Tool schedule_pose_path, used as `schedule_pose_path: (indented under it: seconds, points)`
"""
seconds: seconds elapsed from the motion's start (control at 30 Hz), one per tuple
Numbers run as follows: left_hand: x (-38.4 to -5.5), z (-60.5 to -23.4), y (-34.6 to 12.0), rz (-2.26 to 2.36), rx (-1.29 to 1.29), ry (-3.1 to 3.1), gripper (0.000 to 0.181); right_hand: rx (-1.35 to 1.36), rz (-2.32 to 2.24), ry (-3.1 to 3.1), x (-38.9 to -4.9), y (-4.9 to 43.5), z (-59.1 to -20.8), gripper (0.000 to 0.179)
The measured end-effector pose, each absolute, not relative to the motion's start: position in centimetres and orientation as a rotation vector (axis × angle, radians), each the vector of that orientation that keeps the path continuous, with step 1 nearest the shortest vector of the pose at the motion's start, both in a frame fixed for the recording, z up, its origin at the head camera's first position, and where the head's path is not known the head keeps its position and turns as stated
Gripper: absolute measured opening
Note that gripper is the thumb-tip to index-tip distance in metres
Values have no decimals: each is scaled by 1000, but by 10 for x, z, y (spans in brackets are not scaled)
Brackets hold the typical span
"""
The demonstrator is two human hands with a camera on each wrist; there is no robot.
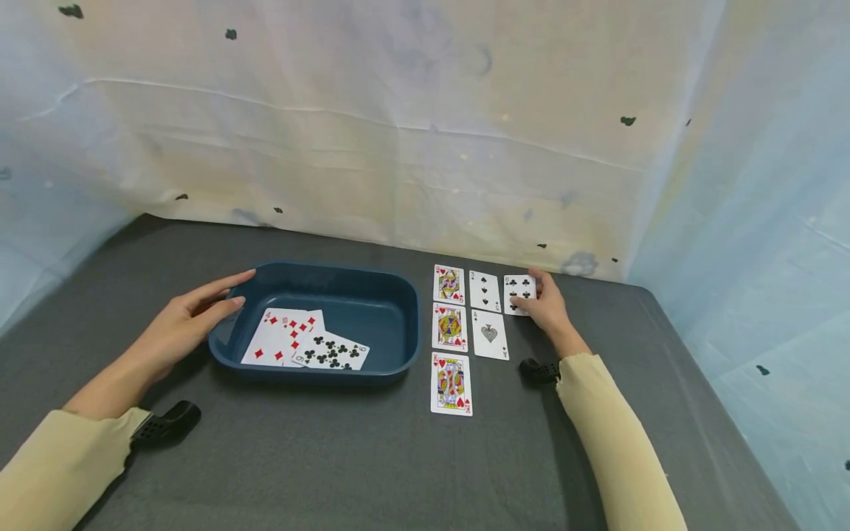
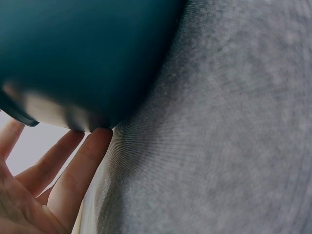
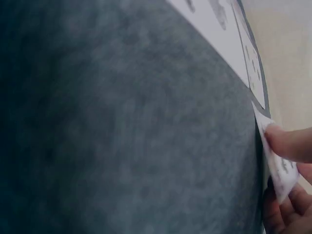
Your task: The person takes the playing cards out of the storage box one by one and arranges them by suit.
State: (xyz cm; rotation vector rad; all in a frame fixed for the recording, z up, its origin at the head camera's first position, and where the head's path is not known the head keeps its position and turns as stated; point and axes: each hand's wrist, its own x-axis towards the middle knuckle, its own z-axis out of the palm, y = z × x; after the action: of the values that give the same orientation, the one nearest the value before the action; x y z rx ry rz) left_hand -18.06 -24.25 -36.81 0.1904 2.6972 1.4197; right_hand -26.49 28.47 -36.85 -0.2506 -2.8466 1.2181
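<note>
Club card (image 1: 519, 293) sits at the far right of the top row on the worktop (image 1: 332, 457). Going left to right: left hand (image 1: 189, 317) rests flat-fingered on the blue tray (image 1: 398, 324) wall; right hand (image 1: 547, 306) pinches the card's edge. Best to lift it by that edge without nudging the neighbouring cards.

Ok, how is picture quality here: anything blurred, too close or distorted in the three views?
Head view: sharp and evenly lit, card faces readable, soft shadows under the blue tray; backdrop lines bow, wide-lens distortion. Left wrist view: tray wall fills the frame, blurred; the left hand's fingers fairly clear. Right wrist view: soft throughout, grazing the grey cloth; the club card under the right hand's fingertip unreadable.
</note>
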Motion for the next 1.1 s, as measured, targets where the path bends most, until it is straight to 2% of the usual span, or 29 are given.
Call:
schedule_pose_path:
  seconds: [0.53, 0.9, 1.1]
  points:
    - [-181, -367, -240, 1426, 193, 2695, 57, -278, 1025, -2817, -264, 273, -360, 54]
    - [-180, -368, -242, 1419, 199, 2702, 56, -81, 1237, -2739, -254, 217, -335, 49]
    - [-180, -368, -242, 1431, 208, 2693, 56, 116, 1430, -2662, -243, 182, -327, 46]
